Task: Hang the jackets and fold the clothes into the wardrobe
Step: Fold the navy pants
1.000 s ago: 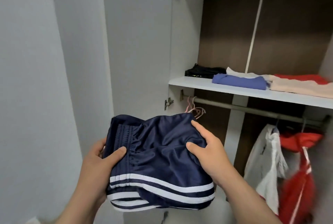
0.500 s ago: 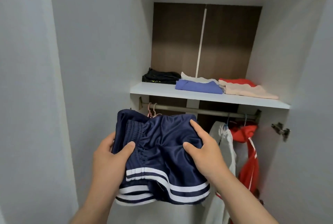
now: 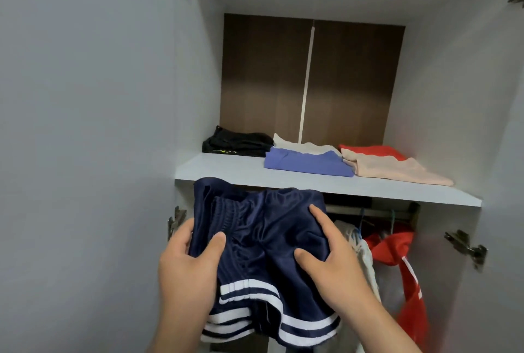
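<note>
Folded navy shorts with white stripes [image 3: 263,242] are held in front of me, their top edge just below the front lip of the wardrobe shelf [image 3: 226,171]. My left hand [image 3: 187,264] grips their left side with the thumb on top. My right hand [image 3: 329,264] holds the right side, thumb and index finger pressed on the fabric. On the shelf lie folded clothes: a black piece [image 3: 238,144], a blue one [image 3: 306,164], a beige one [image 3: 394,171] and a red one [image 3: 374,151].
Under the shelf runs a hanging rail [image 3: 377,212] with a white jacket [image 3: 360,245] and a red jacket [image 3: 402,253] on hangers. Grey wardrobe doors stand open at both sides, with metal hinges [image 3: 465,245] on the right. The shelf's front left part is bare.
The view has turned to face the wardrobe squarely and come closer. Both hands have raised the navy shorts toward the shelf's front edge, keeping the same grip.
</note>
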Available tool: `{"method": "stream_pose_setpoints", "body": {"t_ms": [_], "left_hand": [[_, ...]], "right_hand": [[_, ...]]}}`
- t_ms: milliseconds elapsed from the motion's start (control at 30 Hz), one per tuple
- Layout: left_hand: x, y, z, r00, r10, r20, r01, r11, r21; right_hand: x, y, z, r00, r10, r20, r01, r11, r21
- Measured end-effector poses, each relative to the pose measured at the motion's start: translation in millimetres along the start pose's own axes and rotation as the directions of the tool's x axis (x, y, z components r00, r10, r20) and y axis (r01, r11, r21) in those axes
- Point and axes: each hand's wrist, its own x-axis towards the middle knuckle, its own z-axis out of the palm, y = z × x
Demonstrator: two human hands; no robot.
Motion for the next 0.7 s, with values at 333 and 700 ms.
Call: {"method": "stream_pose_setpoints", "body": {"t_ms": [333,700], "left_hand": [[136.9,26.6,56.7,0.98,0.201,-0.006,-0.199,0.972,0.123],[311.4,34.3,98.7,0.998,-0.061,-0.025,0.064,0.987,0.147]], "right_hand": [[155.5,0.2,-7.6,0.936,-0.151,0.319,0.11,0.983,0.144],[334.8,-7.0,55.2,0.944,0.046,0.328,-0.149,0.943,0.298]]}}
